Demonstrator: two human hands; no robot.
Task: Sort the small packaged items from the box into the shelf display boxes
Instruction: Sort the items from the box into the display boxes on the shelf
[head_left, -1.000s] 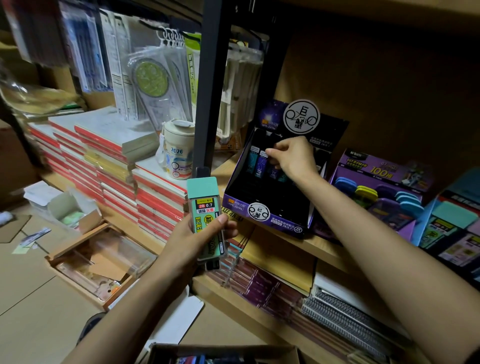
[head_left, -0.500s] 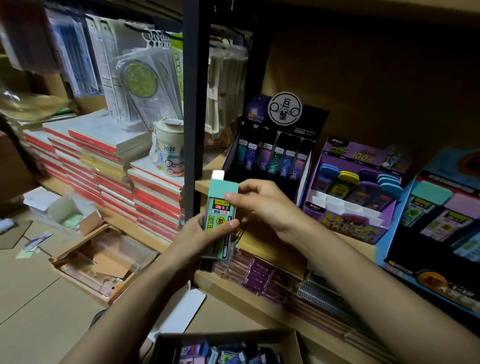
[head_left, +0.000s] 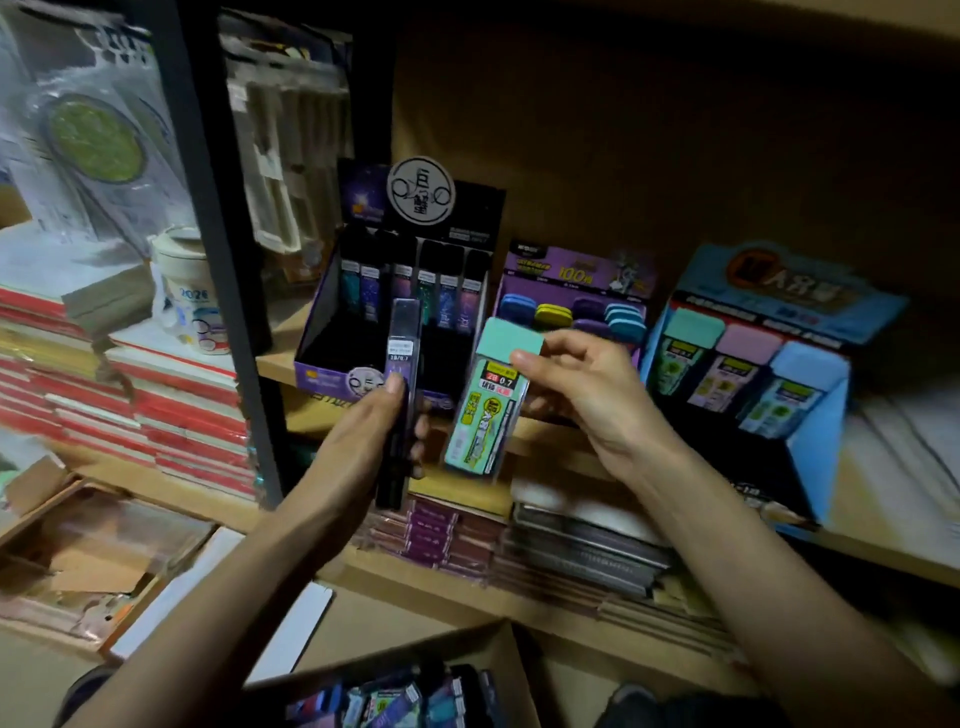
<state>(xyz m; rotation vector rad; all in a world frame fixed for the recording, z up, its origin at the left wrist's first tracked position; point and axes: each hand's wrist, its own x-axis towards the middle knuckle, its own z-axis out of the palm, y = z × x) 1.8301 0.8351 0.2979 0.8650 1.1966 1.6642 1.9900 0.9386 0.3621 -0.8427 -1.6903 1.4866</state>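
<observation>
Item one, dark slim pack (head_left: 404, 338): my left hand (head_left: 363, 447) clasps it upright directly in front of the dark purple display box (head_left: 319, 373), I judge because it matches the row standing in there. Item two, teal pack (head_left: 488, 410): my right hand (head_left: 587, 400) pinches it near its cap just right of that display box, probably bound for the blue display box (head_left: 815, 441) farther right, where like packs stand. Source box (head_left: 415, 657) of loose stock: below the dark purple display box, beneath both hands.

Glossy, likely plastic teal packet (head_left: 488, 410)
</observation>
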